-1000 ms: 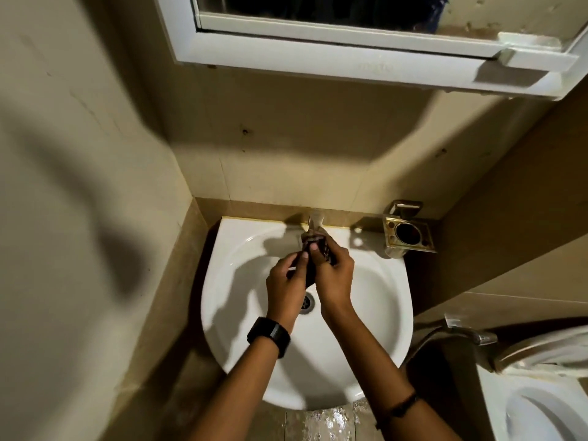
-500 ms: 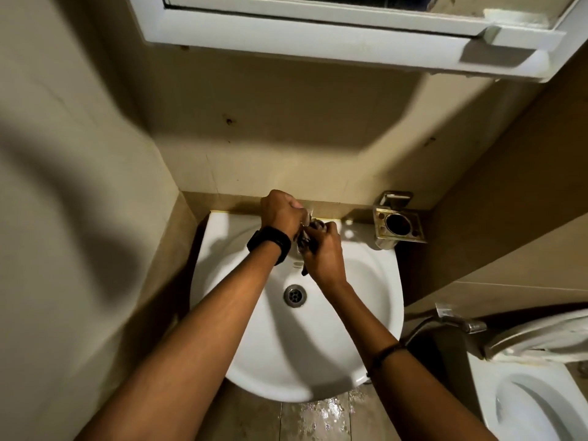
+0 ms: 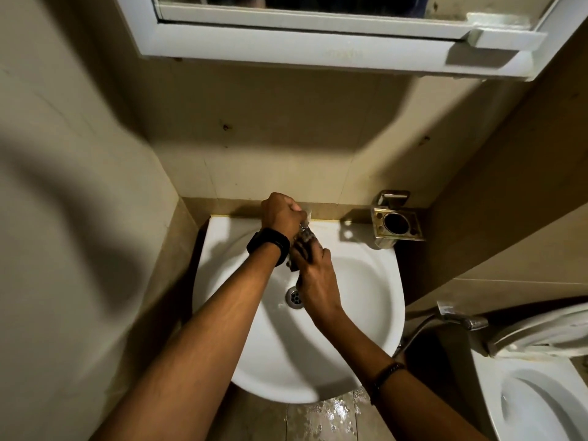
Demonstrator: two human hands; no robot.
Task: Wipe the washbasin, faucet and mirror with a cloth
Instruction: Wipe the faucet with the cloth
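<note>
Small tiled corner, beige walls, hard shadows across the left wall. White washbasin (image 3: 359, 281) at centre frame, set into the corner; metal drain (image 3: 294, 297) near bowl centre. Dark cloth (image 3: 304, 246) bunched over the bowl's back edge, just under the faucet (image 3: 307, 218), which is mostly hidden. Right hand (image 3: 313, 275) closed around the cloth from below. Left hand (image 3: 280, 213), black watch (image 3: 269, 245) on the wrist, fisted at the faucet top; whether it grips the handle, cannot tell. Brass holder (image 3: 397, 222) on the wall right of the basin. White-framed mirror (image 3: 318, 30) along the top edge. Hose sprayer (image 3: 458, 318) and toilet (image 3: 534, 396) at lower right. Wet floor tiles (image 3: 324, 415) below the basin.
</note>
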